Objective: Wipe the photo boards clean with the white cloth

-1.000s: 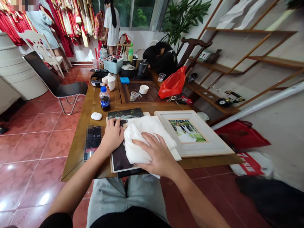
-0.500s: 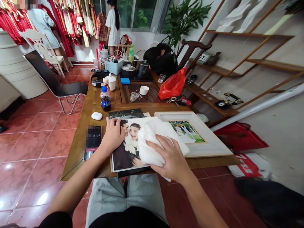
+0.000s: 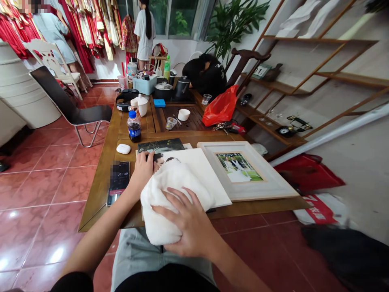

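My right hand (image 3: 185,227) presses a white towel (image 3: 170,194) flat onto a large photo print (image 3: 200,172) lying at the near edge of the wooden table (image 3: 103,178). Its fingers are spread over the cloth. The towel covers the print's left and near part. My left hand (image 3: 142,172) rests on the print's left edge, fingers down, steadying it. A darker print (image 3: 161,145) lies under it, just behind.
A white framed photo (image 3: 246,170) lies right of the print. A phone (image 3: 118,180) and an earbud case (image 3: 123,149) lie to the left, with a cola bottle (image 3: 134,126), cups and a red bag (image 3: 220,107) behind. People stand by red garments at the back.
My right hand slid the towel to the right across the print, then back left and toward me over its near corner. My left hand stayed put.
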Tool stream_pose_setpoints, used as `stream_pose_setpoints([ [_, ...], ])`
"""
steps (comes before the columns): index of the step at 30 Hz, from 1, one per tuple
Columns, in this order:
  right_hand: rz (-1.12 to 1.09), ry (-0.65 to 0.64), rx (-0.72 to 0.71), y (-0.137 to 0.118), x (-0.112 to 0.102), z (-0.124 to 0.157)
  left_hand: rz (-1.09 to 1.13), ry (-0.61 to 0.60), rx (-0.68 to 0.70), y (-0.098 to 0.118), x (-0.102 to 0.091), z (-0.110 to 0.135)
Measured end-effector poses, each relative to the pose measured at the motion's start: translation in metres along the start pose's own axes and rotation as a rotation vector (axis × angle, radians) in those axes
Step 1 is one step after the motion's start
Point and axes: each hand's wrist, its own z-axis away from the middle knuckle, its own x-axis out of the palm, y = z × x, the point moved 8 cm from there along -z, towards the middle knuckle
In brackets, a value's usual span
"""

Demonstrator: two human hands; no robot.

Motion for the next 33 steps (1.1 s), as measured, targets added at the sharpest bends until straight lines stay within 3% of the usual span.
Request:
stream_pose_setpoints([
  [3,0.056,0.021,0.012,0.009,-0.004,0.005,-0.009,0.027,0.026,0.002,-0.002,0.0],
  [8,0.198,0.161,0.072,0.034,-0.022,0.025,-0.014,0.073,0.034,0.004,-0.005,0.0],
  [14,0.337,0.266,0.176,0.073,-0.039,0.058,-0.025,0.052,0.028,0.005,-0.004,0.001],
  [18,0.376,0.291,0.229,0.084,-0.043,0.066,-0.03,0.036,0.022,0.006,-0.004,0.0],
  [22,0.366,0.291,0.23,0.076,-0.041,0.056,-0.029,0.031,0.009,0.006,-0.004,0.0],
  [33,0.188,0.189,0.151,0.033,-0.021,-0.004,-0.017,0.071,0.039,0.003,-0.003,0.001],
])
